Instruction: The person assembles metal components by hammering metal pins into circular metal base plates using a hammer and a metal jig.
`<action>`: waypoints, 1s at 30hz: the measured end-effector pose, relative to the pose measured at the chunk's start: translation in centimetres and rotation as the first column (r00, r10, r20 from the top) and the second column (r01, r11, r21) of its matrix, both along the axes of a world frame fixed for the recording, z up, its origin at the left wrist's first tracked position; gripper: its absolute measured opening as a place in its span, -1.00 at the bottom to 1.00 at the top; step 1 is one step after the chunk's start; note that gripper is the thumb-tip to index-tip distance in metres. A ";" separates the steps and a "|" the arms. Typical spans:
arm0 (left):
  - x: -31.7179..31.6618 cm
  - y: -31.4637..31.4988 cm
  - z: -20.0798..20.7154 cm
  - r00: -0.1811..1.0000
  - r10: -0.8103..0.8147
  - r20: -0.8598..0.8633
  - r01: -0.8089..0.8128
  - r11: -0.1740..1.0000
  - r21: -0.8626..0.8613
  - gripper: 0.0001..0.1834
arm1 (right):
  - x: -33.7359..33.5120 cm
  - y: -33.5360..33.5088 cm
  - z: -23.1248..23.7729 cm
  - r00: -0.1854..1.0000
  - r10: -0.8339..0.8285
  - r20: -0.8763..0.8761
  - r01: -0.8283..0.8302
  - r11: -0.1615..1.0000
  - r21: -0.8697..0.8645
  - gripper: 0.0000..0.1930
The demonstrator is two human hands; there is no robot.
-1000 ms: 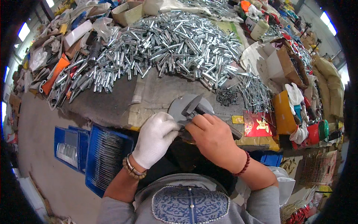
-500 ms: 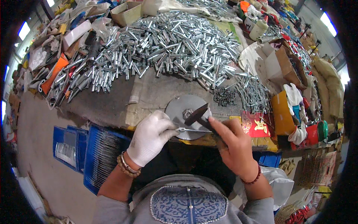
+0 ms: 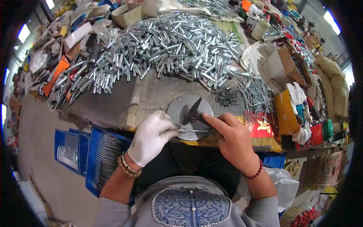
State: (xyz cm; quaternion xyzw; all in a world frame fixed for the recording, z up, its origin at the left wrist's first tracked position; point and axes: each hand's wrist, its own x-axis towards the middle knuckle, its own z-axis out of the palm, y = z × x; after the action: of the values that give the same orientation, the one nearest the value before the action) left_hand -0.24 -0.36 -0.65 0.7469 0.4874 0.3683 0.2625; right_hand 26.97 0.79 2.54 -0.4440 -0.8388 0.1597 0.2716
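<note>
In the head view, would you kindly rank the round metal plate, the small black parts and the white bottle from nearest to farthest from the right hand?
From the right hand:
1. Round metal plate, just left of the fingertips.
2. Small black parts, on the bench beyond the hand.
3. White bottle, far back, to the right.

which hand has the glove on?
The left hand wears a white glove and pinches a thin metal pin at the round grey plate. The right hand is bare, with a red bead bracelet.
</note>
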 end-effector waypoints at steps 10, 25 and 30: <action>0.4 -0.6 -0.8 0.994 0.100 -0.044 -0.095 0.990 0.103 -0.80 | -2.1 -3.8 -0.2 0.985 -0.024 0.172 0.041 0.994 -0.097 -0.61; 4.2 -5.8 -0.1 0.652 0.541 0.532 -0.070 0.741 -0.668 -0.36 | -4.3 -6.7 -1.9 0.947 -0.144 -0.287 -0.132 0.640 -0.757 -0.62; 2.5 -6.9 -1.8 0.683 0.486 0.545 -0.231 0.852 -0.470 -0.30 | -6.1 -7.3 -1.7 0.956 -0.079 -0.282 -0.144 0.712 -0.687 -0.50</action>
State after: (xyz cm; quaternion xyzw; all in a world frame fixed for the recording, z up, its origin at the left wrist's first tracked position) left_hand 2.30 -7.25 -2.41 0.3985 0.5647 0.5502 0.4686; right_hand 20.84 -6.53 0.87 -0.4700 -0.6737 0.5338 0.2004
